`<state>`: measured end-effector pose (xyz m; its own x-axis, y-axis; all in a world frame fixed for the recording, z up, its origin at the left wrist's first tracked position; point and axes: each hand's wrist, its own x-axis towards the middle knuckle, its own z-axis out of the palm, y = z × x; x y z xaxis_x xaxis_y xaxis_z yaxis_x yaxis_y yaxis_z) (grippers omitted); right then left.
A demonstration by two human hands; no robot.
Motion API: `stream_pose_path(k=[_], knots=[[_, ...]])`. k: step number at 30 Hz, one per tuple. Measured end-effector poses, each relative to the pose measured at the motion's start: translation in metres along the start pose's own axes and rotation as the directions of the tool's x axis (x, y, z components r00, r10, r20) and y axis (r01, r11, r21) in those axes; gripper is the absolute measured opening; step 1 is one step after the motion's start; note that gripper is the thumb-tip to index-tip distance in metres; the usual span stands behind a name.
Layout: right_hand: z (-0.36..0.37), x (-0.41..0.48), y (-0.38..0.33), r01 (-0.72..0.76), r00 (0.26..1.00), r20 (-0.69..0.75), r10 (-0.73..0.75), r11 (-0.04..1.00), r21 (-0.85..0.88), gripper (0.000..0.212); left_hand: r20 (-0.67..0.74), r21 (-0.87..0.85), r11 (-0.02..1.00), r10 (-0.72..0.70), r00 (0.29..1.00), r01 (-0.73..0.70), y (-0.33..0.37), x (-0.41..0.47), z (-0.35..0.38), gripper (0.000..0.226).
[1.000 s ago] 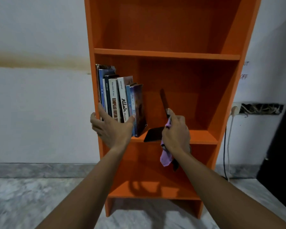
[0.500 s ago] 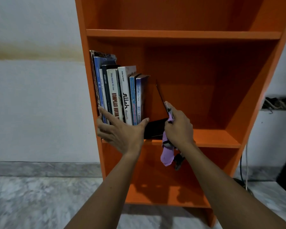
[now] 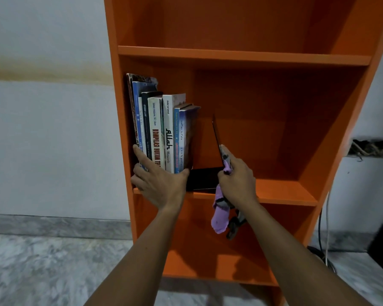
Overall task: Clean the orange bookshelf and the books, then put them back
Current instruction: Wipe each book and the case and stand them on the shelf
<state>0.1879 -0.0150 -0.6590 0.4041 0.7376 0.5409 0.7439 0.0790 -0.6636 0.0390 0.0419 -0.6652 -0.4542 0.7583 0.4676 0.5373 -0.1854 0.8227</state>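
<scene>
A: Where do we log the books (image 3: 164, 133)?
B: Middle shelf of the bookshelf (image 3: 241, 56), upright, packed against its left wall.
A: And the left hand (image 3: 161, 184)?
B: We mark it flat: fingers straight, spread over the lower spines, thumb on the rightmost book.
A: And the right hand (image 3: 237, 182)?
B: Curled round the bookend (image 3: 202, 178) upright, cloth (image 3: 219, 219) pinched in the same grip and hanging below the shelf edge. We see the bookend's base on the shelf, just beside the books.

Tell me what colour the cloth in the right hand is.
The cloth is light purple, with grey-patterned patches; head view.
</scene>
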Motion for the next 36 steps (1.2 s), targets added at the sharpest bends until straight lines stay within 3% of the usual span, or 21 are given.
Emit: stream_pose_path(k=[5, 13, 25, 27, 30, 33, 36], knots=[[-0.005, -0.002, 0.0, -0.009, 1.0, -0.013, 0.008, 0.996, -0.093, 0.07, -0.001, 0.004, 1.0, -0.009, 1.0, 0.009, 0.002, 0.007, 0.0, 0.136], [-0.004, -0.009, -0.014, -0.014, 1.0, 0.0, 0.014, 0.99, -0.137, 0.072, 0.023, -0.022, 0.997, -0.074, 0.997, 0.075, 0.018, 0.001, 0.003, 0.144], [0.006, -0.014, 0.001, -0.039, 0.999, 0.01, 0.04, 0.998, -0.054, 0.071, 0.032, -0.085, 0.994, 0.072, 0.997, -0.069, -0.001, 0.004, 0.0, 0.149], [0.007, -0.015, 0.006, -0.032, 0.999, 0.014, 0.033, 0.999, -0.042, 0.064, 0.033, -0.073, 0.995, 0.067, 0.997, -0.064, 0.0, 0.005, 0.003, 0.15], [0.008, -0.014, 0.009, -0.044, 0.999, 0.004, 0.045, 0.998, -0.045, 0.031, 0.021, -0.065, 0.997, 0.053, 0.998, -0.052, 0.001, 0.007, 0.007, 0.15], [0.011, -0.012, 0.007, -0.024, 0.999, 0.025, 0.025, 0.999, -0.048, 0.06, 0.018, -0.075, 0.997, 0.035, 0.999, -0.034, 0.001, 0.011, 0.01, 0.148], [0.011, -0.01, 0.005, -0.018, 0.999, 0.025, 0.02, 0.998, -0.056, 0.062, 0.015, -0.092, 0.995, 0.039, 0.999, -0.038, 0.0, 0.016, 0.011, 0.144]])
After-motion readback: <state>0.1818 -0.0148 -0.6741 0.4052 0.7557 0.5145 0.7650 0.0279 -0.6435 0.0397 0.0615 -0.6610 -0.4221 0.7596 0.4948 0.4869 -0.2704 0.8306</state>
